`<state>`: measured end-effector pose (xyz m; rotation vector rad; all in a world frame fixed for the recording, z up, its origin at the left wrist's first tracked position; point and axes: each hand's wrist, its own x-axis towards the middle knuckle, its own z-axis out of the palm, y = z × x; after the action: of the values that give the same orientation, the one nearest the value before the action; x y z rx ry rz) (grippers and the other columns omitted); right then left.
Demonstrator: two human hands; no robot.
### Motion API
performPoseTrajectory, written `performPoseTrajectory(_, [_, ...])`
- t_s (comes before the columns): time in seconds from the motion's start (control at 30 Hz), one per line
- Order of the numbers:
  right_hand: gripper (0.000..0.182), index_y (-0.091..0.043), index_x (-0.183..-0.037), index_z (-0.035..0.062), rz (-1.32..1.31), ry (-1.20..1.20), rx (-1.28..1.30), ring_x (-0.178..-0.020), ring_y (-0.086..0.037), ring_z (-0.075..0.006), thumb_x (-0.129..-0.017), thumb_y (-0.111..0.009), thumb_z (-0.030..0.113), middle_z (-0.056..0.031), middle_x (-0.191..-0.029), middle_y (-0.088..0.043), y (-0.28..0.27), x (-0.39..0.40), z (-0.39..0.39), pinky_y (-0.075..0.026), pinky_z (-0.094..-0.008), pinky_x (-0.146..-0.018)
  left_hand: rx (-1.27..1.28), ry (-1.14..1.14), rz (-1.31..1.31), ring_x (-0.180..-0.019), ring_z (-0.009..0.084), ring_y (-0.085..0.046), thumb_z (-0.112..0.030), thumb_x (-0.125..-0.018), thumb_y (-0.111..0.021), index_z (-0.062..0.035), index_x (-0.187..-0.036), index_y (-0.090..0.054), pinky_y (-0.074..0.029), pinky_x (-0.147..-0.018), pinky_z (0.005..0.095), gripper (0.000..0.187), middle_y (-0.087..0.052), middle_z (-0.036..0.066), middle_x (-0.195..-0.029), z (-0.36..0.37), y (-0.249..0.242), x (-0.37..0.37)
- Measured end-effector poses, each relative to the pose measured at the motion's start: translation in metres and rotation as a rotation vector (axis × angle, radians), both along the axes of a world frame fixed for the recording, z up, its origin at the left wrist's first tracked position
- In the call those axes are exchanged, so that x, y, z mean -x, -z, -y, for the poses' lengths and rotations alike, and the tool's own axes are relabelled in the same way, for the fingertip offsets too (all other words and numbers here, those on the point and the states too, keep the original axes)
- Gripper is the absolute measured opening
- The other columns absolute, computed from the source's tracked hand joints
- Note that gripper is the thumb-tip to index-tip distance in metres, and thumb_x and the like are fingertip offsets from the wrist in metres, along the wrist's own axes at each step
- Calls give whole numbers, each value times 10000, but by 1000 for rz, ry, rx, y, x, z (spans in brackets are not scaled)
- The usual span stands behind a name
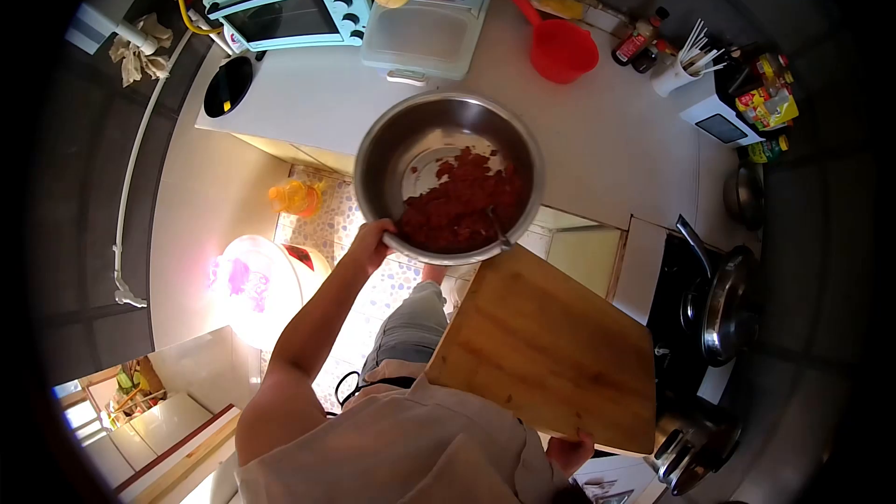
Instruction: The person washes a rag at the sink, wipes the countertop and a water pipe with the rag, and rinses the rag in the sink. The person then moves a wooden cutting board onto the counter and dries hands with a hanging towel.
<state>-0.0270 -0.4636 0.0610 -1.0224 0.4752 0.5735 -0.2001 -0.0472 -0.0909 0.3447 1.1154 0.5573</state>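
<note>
Flat wooden board (546,350) tilts in my right hand (569,453); my left hand (371,243) grips the round steel bowl (448,177) of chunky red meat (462,205).

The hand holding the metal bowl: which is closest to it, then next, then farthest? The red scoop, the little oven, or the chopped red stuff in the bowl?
From the left hand on the bowl's rim:
1. Chopped red food, inside the steel bowl, right beside the hand.
2. Toaster oven, up at the counter's far left.
3. Red scoop, far right of the bowl.
</note>
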Motion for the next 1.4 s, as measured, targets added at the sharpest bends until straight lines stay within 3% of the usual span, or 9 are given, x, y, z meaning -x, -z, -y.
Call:
performPoseTrajectory(0.23, [565,-444,-1175,16,-21,-8,13,-1081,-470,-237,-623,-534,97,-96,-1157,-501,-3,-11,-30,-392,-370,-913,-82,-270,-7,-563,163,-521,-5,-668,-503,-62,-605,-474,-434,-513,271,90,-495,41,-581,-44,22,129])
performPoseTrajectory(0.67, [493,-499,-1085,-22,-26,-74,-270,-991,-524,-243,-596,-524,39,-118,-1047,-559,47,-36,-151,-417,-353,-884,-198,-568,71,-796,232,-592,-118,-739,-575,-13,-745,-512,-516,-740,346,123,-584,114,-832,-174,100,161])
performPoseTrajectory(0.77, [545,-479,-1114,-10,-81,-57,-278,-1026,-502,-251,-571,-521,21,-114,-1077,-539,60,-46,-172,-398,-372,-912,-229,-496,156,-872,263,-577,-307,-769,-631,9,-907,-506,-493,-788,395,366,-553,149,-987,-143,42,113])
performPoseTrajectory(0.83, [537,-483,-1110,-2,-80,-84,-281,-1021,-504,-249,-576,-521,34,-104,-1074,-539,62,-54,-183,-400,-367,-909,190,-261,-168,-923,300,-557,-517,-768,-557,15,-1054,-471,-468,-822,428,610,-500,172,-1112,-119,15,84])
performPoseTrajectory(0.97, [522,-484,-1109,6,-77,-101,-297,-1024,-504,-245,-588,-515,27,-98,-1084,-537,64,-78,-204,-404,-366,-904,207,603,84,-838,295,-576,-621,-808,-366,-28,-1021,-473,-479,-769,407,639,-553,142,-1010,-68,-79,3])
performPoseTrajectory(1.03, [513,-481,-1115,9,-93,-103,-312,-1028,-502,-242,-602,-510,16,-99,-1088,-536,70,-94,-208,-406,-365,-904,76,729,52,-824,235,-593,-579,-821,-408,-37,-1145,-402,-493,-741,379,631,-555,141,-1039,-62,-92,-29])
performPoseTrajectory(1.17, [474,-477,-1122,9,-123,-152,-332,-1032,-502,-232,-648,-500,-1,-102,-1094,-534,94,-138,-222,-410,-358,-903,-237,765,-186,-850,178,-573,-335,-801,-596,-54,-1100,-366,-478,-681,314,470,-554,114,-954,-67,-82,-87])
performPoseTrajectory(1.37, [357,-473,-1127,35,-212,-319,-161,-1023,-500,-218,-773,-508,63,-88,-1077,-529,153,-191,-242,-405,-362,-908,-670,812,-536,-854,277,-569,-199,-821,-527,22,-1045,-299,-462,-699,367,388,-542,224,-921,-74,3,-145])
performPoseTrajectory(1.4, [341,-472,-1128,41,-250,-366,-52,-1021,-499,-215,-795,-517,98,-86,-1067,-529,156,-194,-249,-408,-364,-905,-612,825,-577,-855,380,-559,-188,-808,-529,48,-1010,-302,-453,-720,407,385,-526,285,-929,-78,4,-156])
